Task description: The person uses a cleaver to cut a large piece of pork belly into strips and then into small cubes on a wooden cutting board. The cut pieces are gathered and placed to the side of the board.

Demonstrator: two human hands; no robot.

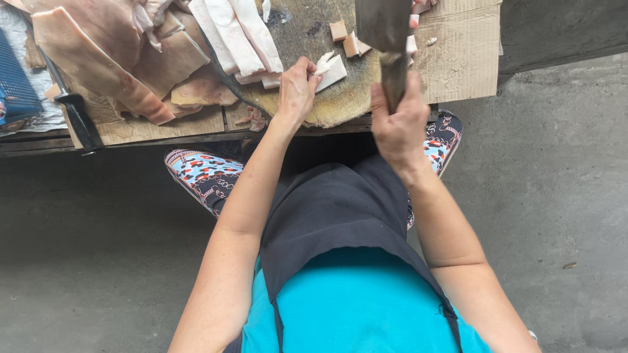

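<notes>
My right hand [400, 121] grips the dark handle of a heavy cleaver [384, 26], whose wide blade is raised over a round, worn wooden chopping block [307, 39]. My left hand [297, 88] rests on the near part of the block, fingers on a pale strip of fatty pork [331, 68]. Small cut cubes of pork [350, 40] lie beside the blade. Long white strips of pork fat [239, 36] are stacked on the block's left side.
Large slabs of pork skin and fat [111, 52] are piled on cardboard at the left. A black-handled knife [75, 111] lies at the low table's edge, next to a blue crate [16, 85]. Cardboard [461, 62] covers the right end. Grey concrete floor surrounds the table.
</notes>
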